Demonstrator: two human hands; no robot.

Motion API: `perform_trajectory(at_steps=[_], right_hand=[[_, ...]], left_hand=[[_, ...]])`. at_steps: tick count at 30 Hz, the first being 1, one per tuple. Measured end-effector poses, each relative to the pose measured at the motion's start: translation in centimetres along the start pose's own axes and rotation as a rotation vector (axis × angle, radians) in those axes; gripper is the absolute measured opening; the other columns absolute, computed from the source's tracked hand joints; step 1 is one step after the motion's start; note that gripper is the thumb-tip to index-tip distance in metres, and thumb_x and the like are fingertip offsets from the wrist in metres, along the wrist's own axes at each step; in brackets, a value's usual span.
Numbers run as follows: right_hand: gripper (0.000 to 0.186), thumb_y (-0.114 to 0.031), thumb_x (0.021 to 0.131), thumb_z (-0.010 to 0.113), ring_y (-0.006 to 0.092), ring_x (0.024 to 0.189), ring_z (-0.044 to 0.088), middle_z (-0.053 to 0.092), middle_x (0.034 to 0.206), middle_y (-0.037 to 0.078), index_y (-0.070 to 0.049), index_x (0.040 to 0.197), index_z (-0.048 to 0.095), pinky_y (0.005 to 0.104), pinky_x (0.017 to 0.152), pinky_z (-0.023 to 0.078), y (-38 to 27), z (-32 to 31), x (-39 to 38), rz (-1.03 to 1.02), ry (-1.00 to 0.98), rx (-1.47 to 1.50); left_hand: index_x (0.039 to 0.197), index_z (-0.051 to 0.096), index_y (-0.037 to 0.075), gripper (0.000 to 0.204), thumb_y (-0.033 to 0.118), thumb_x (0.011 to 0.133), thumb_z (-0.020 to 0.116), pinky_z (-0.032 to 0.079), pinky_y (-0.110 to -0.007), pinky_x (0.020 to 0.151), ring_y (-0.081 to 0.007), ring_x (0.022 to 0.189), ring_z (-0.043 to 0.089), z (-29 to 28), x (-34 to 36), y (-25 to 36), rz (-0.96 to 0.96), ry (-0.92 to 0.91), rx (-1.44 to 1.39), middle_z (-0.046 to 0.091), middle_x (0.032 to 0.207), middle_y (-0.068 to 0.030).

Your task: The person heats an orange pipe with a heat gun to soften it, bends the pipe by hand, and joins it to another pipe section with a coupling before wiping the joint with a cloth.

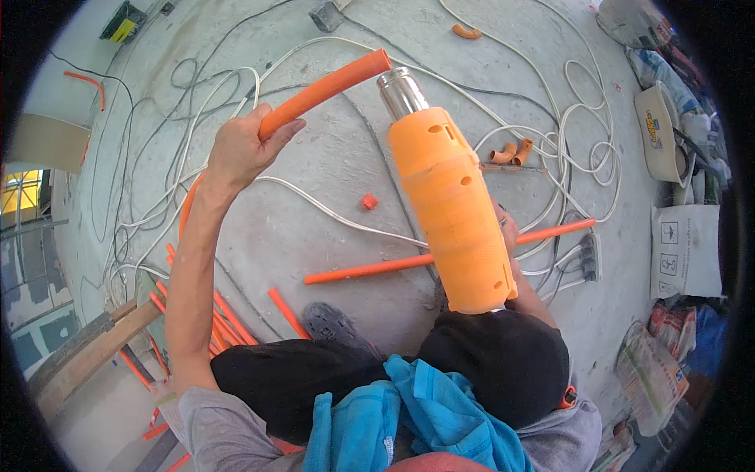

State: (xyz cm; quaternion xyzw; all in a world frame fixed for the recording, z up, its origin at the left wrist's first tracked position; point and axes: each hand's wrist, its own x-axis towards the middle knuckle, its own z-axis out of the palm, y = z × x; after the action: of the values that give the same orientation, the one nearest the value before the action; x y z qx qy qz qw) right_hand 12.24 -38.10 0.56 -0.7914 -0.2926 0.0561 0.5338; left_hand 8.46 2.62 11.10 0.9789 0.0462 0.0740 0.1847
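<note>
My left hand [242, 153] is closed around an orange plastic pipe [330, 88], raised at the upper middle. The pipe curves a little, and its open end sits just beside the metal nozzle [403, 94] of an orange heat gun [450, 208]. My right hand [509, 230] grips the heat gun from its far right side; the gun's body covers most of the fingers. Nozzle and pipe end look very close, but I cannot tell if they touch. Below the gun, a straight orange pipe [370, 268] lies across the floor.
White and dark cables [578, 161] loop over the concrete floor. Short orange elbows [511, 153] and a small red piece [369, 202] lie there. More orange pipes [228, 315] rest at the lower left by a wooden beam [102, 354]. A white bucket [663, 130] and bags line the right.
</note>
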Motion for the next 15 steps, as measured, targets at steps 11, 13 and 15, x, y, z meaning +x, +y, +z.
perform_trajectory(at_steps=[11,13,15], right_hand=[[0.037,-0.017,0.09,0.075,0.0254,0.087,0.068,0.069,0.099,0.008,-0.006,0.124,0.064,0.0382,0.075,0.053,0.2,0.18,-0.24,0.012,-0.005,0.007],[0.037,-0.017,0.09,0.075,0.0254,0.086,0.068,0.069,0.099,0.008,-0.006,0.124,0.064,0.0382,0.075,0.053,0.33,0.24,-0.2,0.014,-0.01,0.01],[0.037,-0.017,0.09,0.075,0.0253,0.086,0.068,0.069,0.099,0.008,-0.005,0.124,0.064,0.0382,0.074,0.053,0.4,0.28,-0.1,0.017,-0.015,0.016]], left_hand=[[0.092,0.07,0.002,0.038,0.04,0.097,0.072,0.039,-0.036,0.053,-0.0183,0.053,0.047,0.76,0.27,0.0,-0.071,-0.12,-0.139,0.052,0.061,-0.0076],[0.093,0.07,0.002,0.038,0.04,0.097,0.072,0.039,-0.036,0.053,-0.0179,0.053,0.047,0.81,0.34,-0.1,-0.086,-0.137,-0.138,0.053,0.061,-0.0077],[0.093,0.07,0.002,0.038,0.04,0.097,0.073,0.039,-0.036,0.053,-0.0174,0.053,0.047,0.86,0.36,-0.23,-0.101,-0.153,-0.138,0.053,0.062,-0.0077]])
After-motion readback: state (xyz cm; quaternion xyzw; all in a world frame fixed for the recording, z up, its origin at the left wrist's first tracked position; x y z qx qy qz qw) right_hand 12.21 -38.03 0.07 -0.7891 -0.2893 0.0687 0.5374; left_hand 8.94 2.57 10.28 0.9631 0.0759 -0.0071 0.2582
